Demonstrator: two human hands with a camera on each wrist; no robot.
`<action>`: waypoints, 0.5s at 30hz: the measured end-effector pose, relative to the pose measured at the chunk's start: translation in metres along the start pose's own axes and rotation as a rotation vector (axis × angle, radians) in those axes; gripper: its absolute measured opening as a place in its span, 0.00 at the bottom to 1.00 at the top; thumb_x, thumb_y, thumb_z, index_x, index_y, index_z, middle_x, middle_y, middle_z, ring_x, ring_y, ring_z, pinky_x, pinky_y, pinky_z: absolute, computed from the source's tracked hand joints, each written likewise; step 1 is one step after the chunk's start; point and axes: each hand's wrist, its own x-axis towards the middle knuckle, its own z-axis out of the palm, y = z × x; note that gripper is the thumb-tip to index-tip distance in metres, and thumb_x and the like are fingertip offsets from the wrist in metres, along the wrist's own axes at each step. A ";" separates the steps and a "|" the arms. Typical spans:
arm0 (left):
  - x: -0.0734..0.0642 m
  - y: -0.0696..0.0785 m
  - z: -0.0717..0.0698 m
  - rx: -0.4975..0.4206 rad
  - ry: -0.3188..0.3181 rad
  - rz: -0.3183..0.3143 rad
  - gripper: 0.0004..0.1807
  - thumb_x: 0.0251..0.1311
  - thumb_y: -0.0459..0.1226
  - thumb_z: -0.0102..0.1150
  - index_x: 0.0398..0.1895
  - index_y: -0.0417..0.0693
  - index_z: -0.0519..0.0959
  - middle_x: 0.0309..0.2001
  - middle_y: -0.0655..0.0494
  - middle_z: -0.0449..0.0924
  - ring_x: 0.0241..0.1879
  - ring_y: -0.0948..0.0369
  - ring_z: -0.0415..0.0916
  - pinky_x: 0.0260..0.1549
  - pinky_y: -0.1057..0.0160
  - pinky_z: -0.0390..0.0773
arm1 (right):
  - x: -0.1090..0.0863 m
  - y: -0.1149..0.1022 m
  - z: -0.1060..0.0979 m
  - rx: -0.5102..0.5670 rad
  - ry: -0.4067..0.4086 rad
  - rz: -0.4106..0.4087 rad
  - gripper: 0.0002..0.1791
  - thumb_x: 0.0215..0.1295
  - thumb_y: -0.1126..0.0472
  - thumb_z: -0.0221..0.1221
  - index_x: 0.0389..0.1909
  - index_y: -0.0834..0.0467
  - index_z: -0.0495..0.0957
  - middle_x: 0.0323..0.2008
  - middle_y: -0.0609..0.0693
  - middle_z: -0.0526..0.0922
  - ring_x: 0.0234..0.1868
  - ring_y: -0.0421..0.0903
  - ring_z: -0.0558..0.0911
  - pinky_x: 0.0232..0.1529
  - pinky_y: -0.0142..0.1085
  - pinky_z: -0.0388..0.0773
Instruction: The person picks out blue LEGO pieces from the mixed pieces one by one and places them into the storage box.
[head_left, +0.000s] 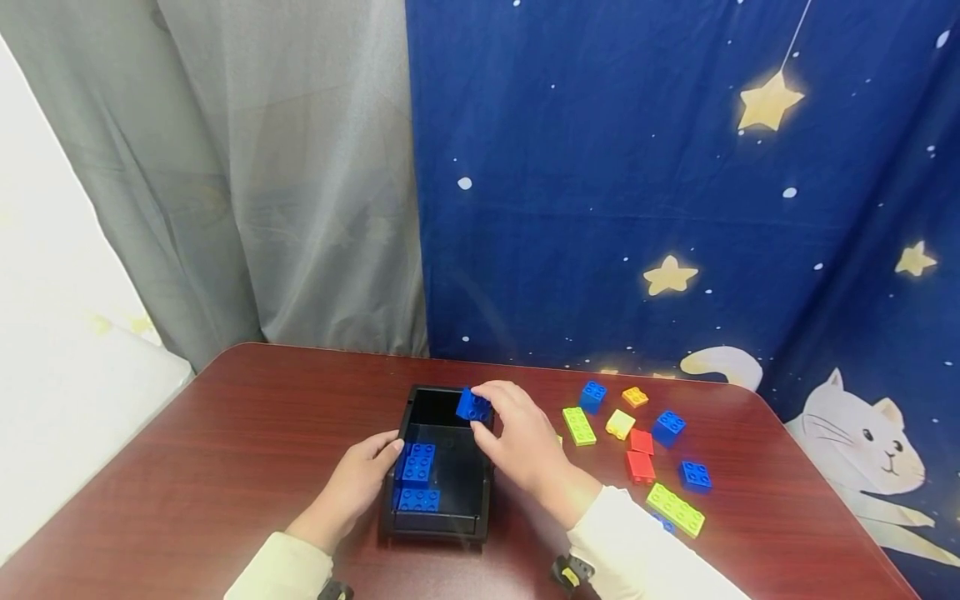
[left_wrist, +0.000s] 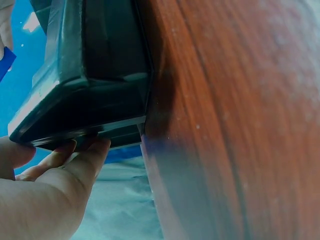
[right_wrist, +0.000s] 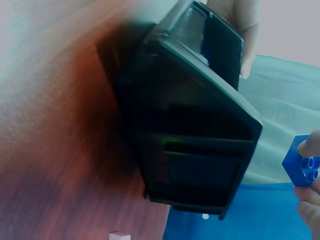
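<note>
A blue toy building brick (head_left: 472,406) is pinched between the thumb and fingers of my right hand (head_left: 522,436), above the far right part of a black plastic bin (head_left: 485,500). The right wrist view shows the same brick (right_wrist: 299,162) with its studs facing sideways, apart from the bin. My left hand (head_left: 358,477) grips the bin's left wall, thumb over the rim; in the left wrist view its fingers (left_wrist: 92,157) press the outer side. Inside the bin, blue bricks (head_left: 417,465) lie along the left side, with another blue brick (head_left: 420,500) near the front.
Loose bricks lie on the brown table (head_left: 300,400) right of the bin: blue (head_left: 668,427), red (head_left: 641,467), lime green (head_left: 675,509), yellow (head_left: 620,424) and orange (head_left: 635,397). One blue brick (head_left: 663,523) is partly hidden by the long green one. Curtains (head_left: 337,208) hang behind the table.
</note>
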 end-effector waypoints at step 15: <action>-0.001 0.001 0.000 -0.001 0.006 -0.009 0.24 0.73 0.39 0.44 0.64 0.32 0.68 0.61 0.33 0.71 0.61 0.40 0.68 0.57 0.42 0.72 | -0.004 -0.007 0.010 0.019 -0.057 -0.084 0.22 0.59 0.61 0.66 0.55 0.59 0.76 0.53 0.52 0.80 0.53 0.48 0.79 0.53 0.42 0.79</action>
